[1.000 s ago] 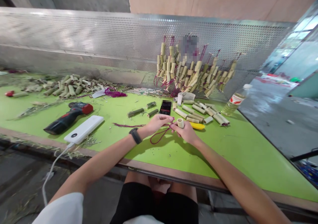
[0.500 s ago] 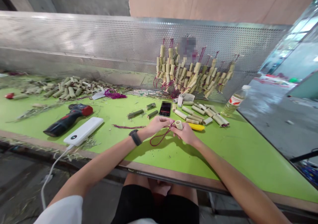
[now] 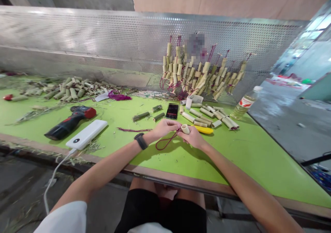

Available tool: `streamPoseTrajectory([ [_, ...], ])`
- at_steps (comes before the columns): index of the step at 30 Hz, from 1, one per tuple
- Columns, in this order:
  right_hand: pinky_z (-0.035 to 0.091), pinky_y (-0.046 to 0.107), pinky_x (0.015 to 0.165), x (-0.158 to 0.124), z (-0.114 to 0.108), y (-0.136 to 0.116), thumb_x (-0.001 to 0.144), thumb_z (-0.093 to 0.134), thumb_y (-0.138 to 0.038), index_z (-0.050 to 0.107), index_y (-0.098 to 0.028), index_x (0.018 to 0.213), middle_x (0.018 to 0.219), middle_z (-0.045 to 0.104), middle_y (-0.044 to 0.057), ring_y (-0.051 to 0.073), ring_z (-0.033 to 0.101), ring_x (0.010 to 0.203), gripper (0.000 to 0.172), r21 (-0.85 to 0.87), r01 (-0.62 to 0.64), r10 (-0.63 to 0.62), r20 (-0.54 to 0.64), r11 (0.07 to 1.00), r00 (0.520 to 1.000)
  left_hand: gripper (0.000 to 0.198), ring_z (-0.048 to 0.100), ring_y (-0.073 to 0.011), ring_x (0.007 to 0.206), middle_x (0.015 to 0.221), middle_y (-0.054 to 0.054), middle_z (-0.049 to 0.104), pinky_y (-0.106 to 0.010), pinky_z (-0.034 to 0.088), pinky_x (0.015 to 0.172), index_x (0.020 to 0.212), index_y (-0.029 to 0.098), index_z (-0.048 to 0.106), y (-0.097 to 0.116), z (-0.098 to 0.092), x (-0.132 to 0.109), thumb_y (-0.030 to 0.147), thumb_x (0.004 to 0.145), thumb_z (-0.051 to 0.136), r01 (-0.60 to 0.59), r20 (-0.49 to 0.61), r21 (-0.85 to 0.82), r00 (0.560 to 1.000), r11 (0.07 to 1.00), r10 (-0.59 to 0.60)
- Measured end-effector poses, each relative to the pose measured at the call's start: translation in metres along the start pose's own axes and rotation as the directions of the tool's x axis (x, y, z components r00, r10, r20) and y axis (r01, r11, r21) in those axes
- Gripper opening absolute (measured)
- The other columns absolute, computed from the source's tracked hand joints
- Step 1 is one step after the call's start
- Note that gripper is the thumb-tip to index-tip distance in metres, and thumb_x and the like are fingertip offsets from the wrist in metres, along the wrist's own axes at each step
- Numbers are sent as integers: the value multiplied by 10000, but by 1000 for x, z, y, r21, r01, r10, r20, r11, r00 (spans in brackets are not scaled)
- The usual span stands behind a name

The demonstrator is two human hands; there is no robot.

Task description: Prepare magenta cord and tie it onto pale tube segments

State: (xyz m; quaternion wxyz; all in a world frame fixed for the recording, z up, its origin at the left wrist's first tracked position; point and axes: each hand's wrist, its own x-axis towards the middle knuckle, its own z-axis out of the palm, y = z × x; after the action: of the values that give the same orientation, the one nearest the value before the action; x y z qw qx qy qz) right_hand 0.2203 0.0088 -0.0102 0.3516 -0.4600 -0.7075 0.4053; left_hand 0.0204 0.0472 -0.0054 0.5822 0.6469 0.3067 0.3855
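Observation:
My right hand [image 3: 193,136] is closed around a short, pale bamboo tube [image 3: 185,129], its open end tipped up. Beside it, my left hand [image 3: 166,128] pinches a dark purple cord [image 3: 164,145] close to the tube. A loop of that cord droops below my fingers onto the green table, and a length of purple cord [image 3: 133,129] lies out to the left, behind my wrist. Whether the cord passes through the tube is hidden by my fingers. A yellow-handled tool [image 3: 203,129] lies just beyond my right hand.
Cut bamboo pieces [image 3: 200,115] and a phone [image 3: 172,111] lie ahead. Strung bamboo bundles [image 3: 199,72] hang on the perforated metal panel [image 3: 103,36]. A bottle [image 3: 244,103] stands right. A cordless drill [image 3: 72,121], power bank [image 3: 88,133] and bamboo heap [image 3: 74,90] are left.
My left fingertips have closed in slightly toward the tube's rim. The cord loop and both arms stay nearly in place; the view has tilted a little.

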Motion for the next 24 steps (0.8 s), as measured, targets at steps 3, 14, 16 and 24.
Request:
streamPoseTrajectory([
  [3,360,250,420,0,0,0,847,762,-466,637,-199,724,494,575,-29,110,475,414,319,-9,-1,1,0,1000,1000,439,726,-206,869,972,-93,823,-339,548,873,931,154,856,-2,0,1,544,731,888,-12,-2,19,1000,1000,12],
  [14,359,258,426,-1,-1,-1,854,725,-472,598,-210,679,461,538,-33,114,462,402,340,-21,-17,17,-2,1000,1000,451,697,-182,828,933,-87,805,-291,531,793,937,131,832,1,3,1,560,796,837,-56,35,69,998,996,54],
  [16,359,259,426,-2,-2,-3,852,737,-496,604,-212,680,456,535,-32,115,461,402,358,-18,-4,4,-5,1000,1000,467,699,-184,839,944,-87,806,-291,532,799,945,134,831,0,4,1,579,803,825,-61,39,66,998,996,59],
  [24,361,264,420,-3,-4,-7,867,722,-544,655,-208,735,470,534,-34,112,452,414,367,-21,22,-23,-21,1000,1000,442,728,-219,891,975,-93,825,-336,554,871,949,157,858,-1,1,2,563,776,844,-56,-12,86,998,995,57],
])
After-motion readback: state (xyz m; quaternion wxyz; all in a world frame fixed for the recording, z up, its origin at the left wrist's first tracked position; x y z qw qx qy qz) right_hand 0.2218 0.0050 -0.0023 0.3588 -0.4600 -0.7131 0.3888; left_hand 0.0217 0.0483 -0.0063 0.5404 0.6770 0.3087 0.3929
